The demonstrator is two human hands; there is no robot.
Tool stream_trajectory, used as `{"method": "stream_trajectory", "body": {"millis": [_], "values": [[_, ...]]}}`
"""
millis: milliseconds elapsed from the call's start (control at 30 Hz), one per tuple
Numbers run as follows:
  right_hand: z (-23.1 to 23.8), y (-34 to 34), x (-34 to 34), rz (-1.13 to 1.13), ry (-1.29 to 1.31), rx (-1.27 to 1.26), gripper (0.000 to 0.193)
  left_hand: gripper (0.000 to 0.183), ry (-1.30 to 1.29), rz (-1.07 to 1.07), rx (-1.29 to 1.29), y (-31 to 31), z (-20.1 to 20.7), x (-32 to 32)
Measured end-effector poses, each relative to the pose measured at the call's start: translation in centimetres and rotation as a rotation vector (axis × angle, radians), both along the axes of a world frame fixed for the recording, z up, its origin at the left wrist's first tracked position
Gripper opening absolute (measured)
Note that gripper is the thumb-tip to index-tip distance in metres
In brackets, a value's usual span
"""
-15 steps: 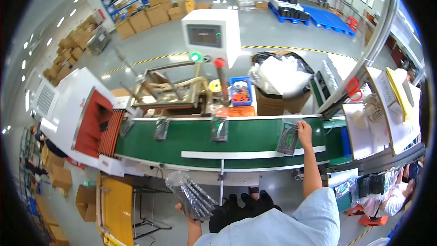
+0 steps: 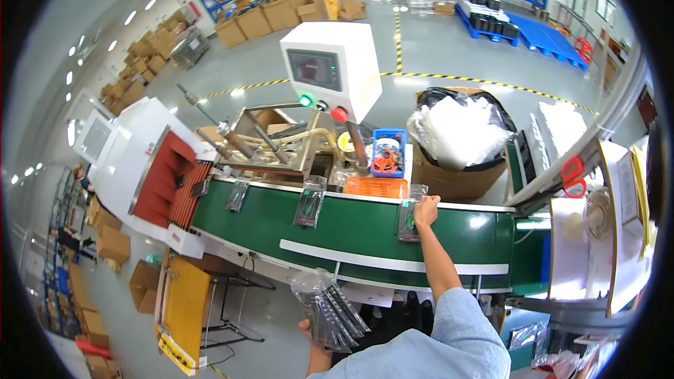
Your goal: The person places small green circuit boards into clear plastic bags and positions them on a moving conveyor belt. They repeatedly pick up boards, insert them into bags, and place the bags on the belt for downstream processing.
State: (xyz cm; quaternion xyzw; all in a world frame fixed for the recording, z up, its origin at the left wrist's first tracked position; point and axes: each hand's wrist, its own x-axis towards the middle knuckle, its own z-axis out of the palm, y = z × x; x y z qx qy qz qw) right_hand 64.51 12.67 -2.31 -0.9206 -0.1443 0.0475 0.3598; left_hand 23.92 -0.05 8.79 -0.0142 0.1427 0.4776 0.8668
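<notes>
My right hand [image 2: 425,212] reaches out over the green conveyor belt [image 2: 365,233]. Its fingers are closed at the right edge of a clear plastic packet [image 2: 407,222] with dark contents and a small green patch. Low in the view, my left hand [image 2: 306,328] grips a fanned stack of similar clear packets [image 2: 330,312] by its left side, held in front of my body. Farther left on the belt lie another packet [image 2: 309,202] and a smaller-looking one [image 2: 237,196]. One more packet [image 2: 201,187] is at the rollers by the machine opening.
A white machine with red curtain flaps [image 2: 168,175] stands at the belt's left end. Behind the belt are a control box [image 2: 330,70], an orange tray [image 2: 376,187], a blue bin [image 2: 389,151] and a lined carton [image 2: 460,182]. A white guide rail [image 2: 393,258] runs along the near side.
My view has swung, so the scene sits differently. My right hand and its packet are farther left along the belt; the other packets have moved toward the machine. My left hand still holds the stack.
</notes>
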Motion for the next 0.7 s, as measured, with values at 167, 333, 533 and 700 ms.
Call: {"method": "stream_trajectory", "body": {"millis": [167, 333, 533, 700], "values": [[0.4, 2.5, -2.7, 0.071, 0.041, -0.032, 0.027, 0.074, 0.234, 0.072, -0.004, -1.0, 0.8, 0.3], [2.0, 2.6, -3.3, 0.388, 0.094, 0.157, 0.069, 0.07, 0.176, 0.028, 0.029, -0.1, 6.0, 2.0], [15.6, -5.6, -13.3, 1.203, 1.088, 0.286, 0.032, 0.061, 0.251, -0.106, -0.098, -1.2, 0.5, -0.8], [18.6, -10.7, -14.8, 1.354, 0.926, 0.272, 0.027, 0.058, 0.264, -0.237, -0.085, -1.6, -0.4, 0.9]]}}
